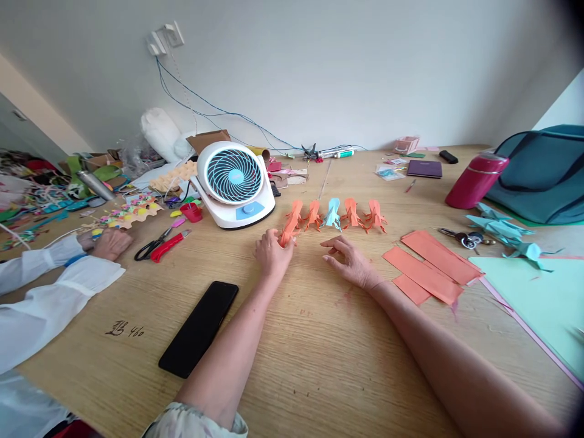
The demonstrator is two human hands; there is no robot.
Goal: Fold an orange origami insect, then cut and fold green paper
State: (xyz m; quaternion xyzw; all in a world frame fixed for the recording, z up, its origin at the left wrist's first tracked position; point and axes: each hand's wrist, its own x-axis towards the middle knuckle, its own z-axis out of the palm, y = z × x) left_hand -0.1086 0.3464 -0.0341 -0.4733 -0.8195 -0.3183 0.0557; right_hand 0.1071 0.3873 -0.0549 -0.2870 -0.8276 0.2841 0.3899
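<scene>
My left hand [274, 254] has its fingers closed around an orange origami insect [289, 229] at the near left end of a row. My right hand [349, 260] hovers or rests just right of centre, fingers apart and holding nothing. Beyond both hands stand several more folded insects: orange ones [375, 213] and one light blue insect [333, 212] in the middle of the row. Orange paper strips [424, 267] lie overlapping beside my right wrist. Further right, several light blue origami insects [499, 225] lie together near a pale green sheet [538, 298].
A white fan [235, 176] stands behind my left hand. A black phone [198, 328] lies left of my forearm. Red-handled cutters [168, 246] lie near a co-worker's hands [112, 244]. Keys [468, 239], a magenta bottle [477, 179] and a teal bag [542, 173] are at the right.
</scene>
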